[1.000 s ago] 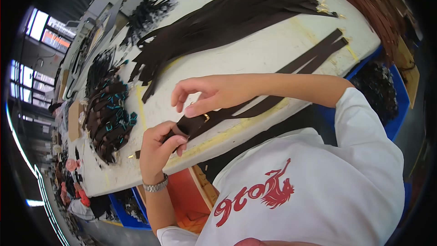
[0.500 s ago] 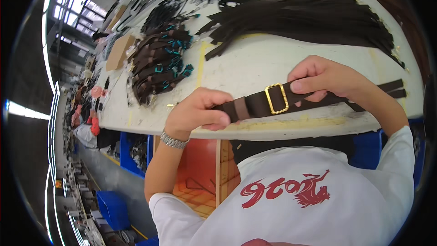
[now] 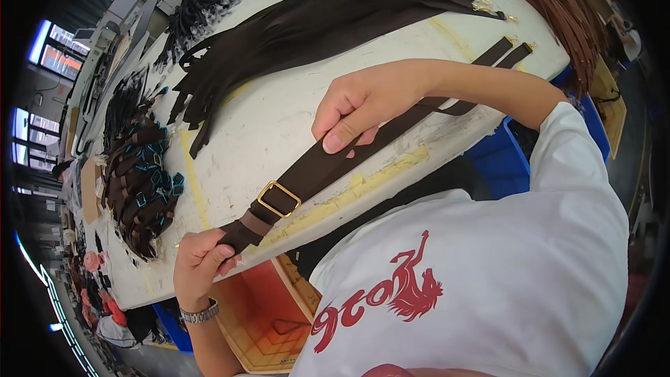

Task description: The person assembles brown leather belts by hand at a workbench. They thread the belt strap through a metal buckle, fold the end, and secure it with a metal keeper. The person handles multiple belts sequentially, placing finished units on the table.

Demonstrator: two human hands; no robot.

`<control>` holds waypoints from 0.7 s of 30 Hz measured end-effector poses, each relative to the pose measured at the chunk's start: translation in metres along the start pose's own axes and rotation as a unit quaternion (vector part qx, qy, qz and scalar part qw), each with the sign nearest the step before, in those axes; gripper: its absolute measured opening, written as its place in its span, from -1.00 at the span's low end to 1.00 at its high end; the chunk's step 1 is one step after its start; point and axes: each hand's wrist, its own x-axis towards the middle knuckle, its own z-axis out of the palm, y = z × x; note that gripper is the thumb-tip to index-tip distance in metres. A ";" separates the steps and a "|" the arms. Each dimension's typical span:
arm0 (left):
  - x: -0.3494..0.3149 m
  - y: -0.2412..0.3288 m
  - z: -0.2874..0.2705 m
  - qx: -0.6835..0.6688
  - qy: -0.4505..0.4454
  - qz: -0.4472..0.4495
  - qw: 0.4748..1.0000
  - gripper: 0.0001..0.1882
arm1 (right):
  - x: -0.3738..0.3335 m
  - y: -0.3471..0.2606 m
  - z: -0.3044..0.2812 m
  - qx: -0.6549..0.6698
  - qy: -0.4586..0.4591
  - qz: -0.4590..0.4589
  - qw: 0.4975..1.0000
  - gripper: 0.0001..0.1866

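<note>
A dark brown webbing strap (image 3: 310, 171) stretches between my two hands over the front edge of the white table. My left hand (image 3: 202, 260) pinches its near-left end, just below a lighter brown band (image 3: 256, 224). Beside that band, a gold rectangular buckle (image 3: 279, 199) sits around the strap. My right hand (image 3: 357, 113) grips the strap farther up, thumb on top and fingers curled beneath. Past this hand the strap runs on under my right forearm, and two strap ends with gold-coloured metal tips (image 3: 515, 52) lie on the table.
A big pile of dark straps (image 3: 314, 24) covers the table's far side. At the left lies a bundle of straps with teal-wrapped buckles (image 3: 143, 181). Reddish-brown cords (image 3: 558, 7) hang at the far right. Below the edge stand a blue bin (image 3: 499, 160) and a wooden box (image 3: 262, 321).
My view has turned to the right. My right hand has slid along the strap, farther from the buckle, while the left still holds the end. The strap now slants more steeply.
</note>
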 end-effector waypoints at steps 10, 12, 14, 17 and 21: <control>0.030 0.030 0.012 -0.075 0.005 -0.028 0.997 -0.70 | 0.013 0.026 -0.010 0.041 0.039 -0.055 0.997 -0.72; 0.036 0.033 0.031 -0.069 0.061 0.000 0.996 -0.58 | 0.019 0.026 -0.009 0.050 0.018 -0.047 0.997 -0.74; 0.042 0.045 0.042 -0.039 0.077 -0.022 0.996 -0.57 | 0.025 0.024 -0.001 0.041 -0.021 -0.040 0.998 -0.74; 0.046 0.056 0.051 0.070 0.099 0.004 0.993 -0.63 | 0.037 0.002 0.021 0.067 -0.008 -0.017 0.998 -0.72; 0.046 0.068 0.061 0.188 0.108 0.069 0.974 -0.64 | 0.048 -0.019 0.049 -0.088 0.037 -0.062 0.993 -0.67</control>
